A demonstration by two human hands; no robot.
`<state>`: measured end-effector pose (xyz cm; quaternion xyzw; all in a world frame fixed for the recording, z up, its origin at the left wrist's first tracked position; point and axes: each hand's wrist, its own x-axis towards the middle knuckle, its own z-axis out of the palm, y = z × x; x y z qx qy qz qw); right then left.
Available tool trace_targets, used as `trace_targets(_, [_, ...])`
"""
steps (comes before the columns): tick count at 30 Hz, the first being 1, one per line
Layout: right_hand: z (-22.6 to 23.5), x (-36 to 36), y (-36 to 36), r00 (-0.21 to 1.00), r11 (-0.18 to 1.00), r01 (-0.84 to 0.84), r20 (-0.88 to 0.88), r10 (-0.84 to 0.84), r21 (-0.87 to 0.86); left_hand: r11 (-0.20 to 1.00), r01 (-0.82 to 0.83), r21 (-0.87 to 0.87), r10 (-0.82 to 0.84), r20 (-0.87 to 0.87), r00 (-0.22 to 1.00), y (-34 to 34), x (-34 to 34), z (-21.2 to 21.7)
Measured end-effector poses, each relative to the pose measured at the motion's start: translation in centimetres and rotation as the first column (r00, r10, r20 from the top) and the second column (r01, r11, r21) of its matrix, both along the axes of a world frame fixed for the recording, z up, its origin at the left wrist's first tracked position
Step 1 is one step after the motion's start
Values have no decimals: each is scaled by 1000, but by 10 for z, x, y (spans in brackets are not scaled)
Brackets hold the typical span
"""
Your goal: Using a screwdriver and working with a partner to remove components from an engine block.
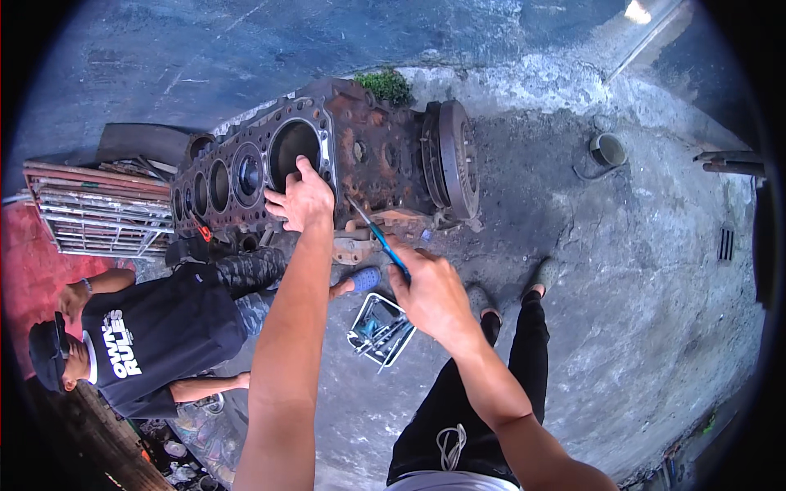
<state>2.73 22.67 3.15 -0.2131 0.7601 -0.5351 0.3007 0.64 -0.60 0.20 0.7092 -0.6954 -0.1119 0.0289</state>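
1. Centre of the frame: my left hand (305, 203), fingers spread, lies over the lower edge of a large bore (293, 146) in the rusty engine block (348, 135).
2. Right of it, my right hand (427, 282) grips a blue-handled tool (385, 243), its tip by the block's lower edge; I can't tell whether they touch.
3. Below centre, a white-rimmed tray (404, 346) holds tools.
4. Lower left: a co-worker (168, 340) in a dark shirt and cap.
5. Upper right: a round container (607, 150) on the ground.

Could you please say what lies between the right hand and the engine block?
The head view shows a blue-handled tool extending from the right hand toward the engine block.
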Motion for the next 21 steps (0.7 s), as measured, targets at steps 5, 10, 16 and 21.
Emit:
trace_targets(5, [-2, -1, -7, 995, 998, 7, 102, -14, 64, 1000, 5, -18, -5, -12, 1000, -1, -2, 0])
trace_targets(10, [-25, 12, -14, 979, 958, 152, 171, -112, -244, 1000, -20, -5, 20, -10, 1000, -2, 0, -4])
trace_targets(16, [-58, 85, -21, 571, 804, 512, 819, -56, -302, 1000, -20, -9, 20, -2, 1000, -2, 2, -2])
trace_targets(21, [-85, 85, -1, 669, 840, 495, 715, -205, -223, 999, -32, 6, 32, -12, 999, 0, -4, -7])
